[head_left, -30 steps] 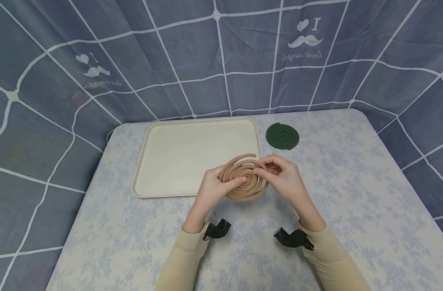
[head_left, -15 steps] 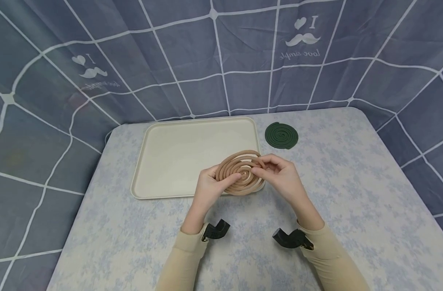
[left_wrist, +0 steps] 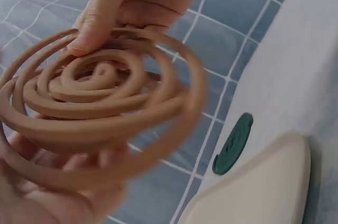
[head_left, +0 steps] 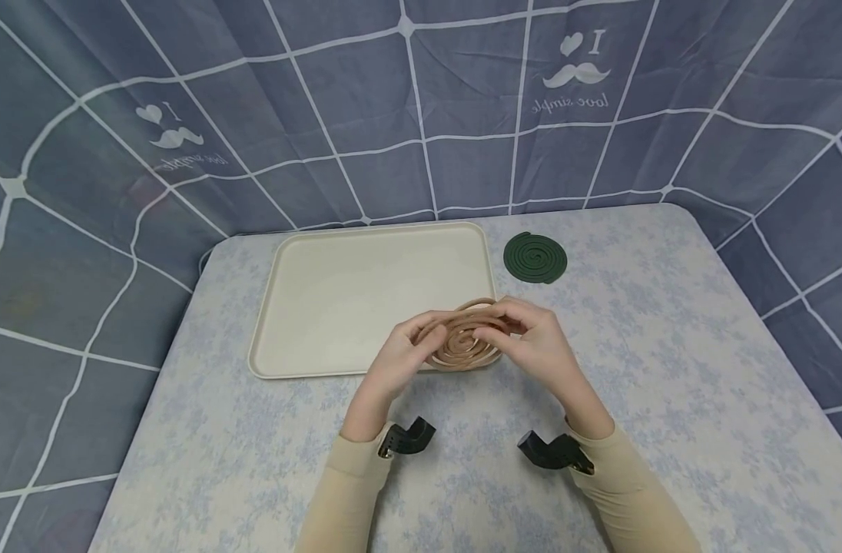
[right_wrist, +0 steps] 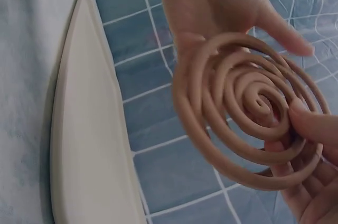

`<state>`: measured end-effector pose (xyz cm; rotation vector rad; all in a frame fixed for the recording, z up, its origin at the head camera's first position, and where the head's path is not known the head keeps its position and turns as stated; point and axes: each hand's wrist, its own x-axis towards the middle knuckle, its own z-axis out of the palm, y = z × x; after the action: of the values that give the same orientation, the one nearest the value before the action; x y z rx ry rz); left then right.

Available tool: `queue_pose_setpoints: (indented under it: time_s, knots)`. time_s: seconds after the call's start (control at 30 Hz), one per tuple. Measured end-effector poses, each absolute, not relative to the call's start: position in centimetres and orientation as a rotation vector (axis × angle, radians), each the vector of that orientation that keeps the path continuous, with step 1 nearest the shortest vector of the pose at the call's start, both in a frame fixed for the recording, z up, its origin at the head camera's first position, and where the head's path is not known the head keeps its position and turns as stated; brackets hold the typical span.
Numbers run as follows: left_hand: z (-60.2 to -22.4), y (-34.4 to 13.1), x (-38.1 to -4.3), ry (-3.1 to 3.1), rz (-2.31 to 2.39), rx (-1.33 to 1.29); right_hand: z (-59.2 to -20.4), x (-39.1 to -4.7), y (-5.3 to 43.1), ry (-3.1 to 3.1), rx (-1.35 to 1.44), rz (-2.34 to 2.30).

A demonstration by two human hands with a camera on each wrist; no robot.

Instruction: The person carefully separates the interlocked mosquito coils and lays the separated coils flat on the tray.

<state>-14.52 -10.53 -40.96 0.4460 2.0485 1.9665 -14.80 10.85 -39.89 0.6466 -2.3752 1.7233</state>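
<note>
A brown mosquito coil (head_left: 460,347), its rings spread apart in places, is held tilted above the tray's near right corner. My right hand (head_left: 537,339) pinches it, thumb on the face close to the centre and fingers behind. My left hand (head_left: 402,352) holds the opposite side, fingers at the outer rings; in the right wrist view its thumb (right_wrist: 288,39) stands out straight from the coil's face. One outer ring hangs apart from the others in the left wrist view. A green mosquito coil (head_left: 535,258) lies flat on the table, away from both hands.
A cream rectangular tray (head_left: 366,288) lies at the back left of the table, partly under the hands. The table (head_left: 670,369) has a pale floral cover. Blue curtains (head_left: 366,100) with white lines stand behind and at the sides.
The brown coil has tipped flatter and shifted slightly left. My left hand has turned, with its fingers now over the top edge and its thumb drawn back from the centre. The green coil stays put.
</note>
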Motion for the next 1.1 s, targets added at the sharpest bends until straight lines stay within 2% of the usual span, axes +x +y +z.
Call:
queue_pose_setpoints:
  time_s: [0.23, 0.57, 0.73, 0.93, 1.1]
  knots:
    - [-40.71, -10.71, -14.82, 1.843, 1.949, 0.374, -40.05, -14.78, 10.67, -2.251, 1.042, 1.431]
    - [-40.77, -10.37, -14.86, 1.763, 1.966, 0.405, -39.97, -14.63, 10.67, -2.197, 1.181, 1.469]
    - [-40.75, -10.23, -14.81, 1.733, 2.04, 0.339, -39.86, -14.53, 10.82, -2.321, 1.025, 1.493]
    - [-40.65, -10.26, -14.68, 1.562, 2.326, 0.299, -40.13, -15.1, 11.27, -2.45, 0.611, 1.979]
    - [-40.78, -10.13, -14.67, 1.503, 2.405, 0.337, -40.51, -15.52, 11.34, -2.438, 0.549, 2.109]
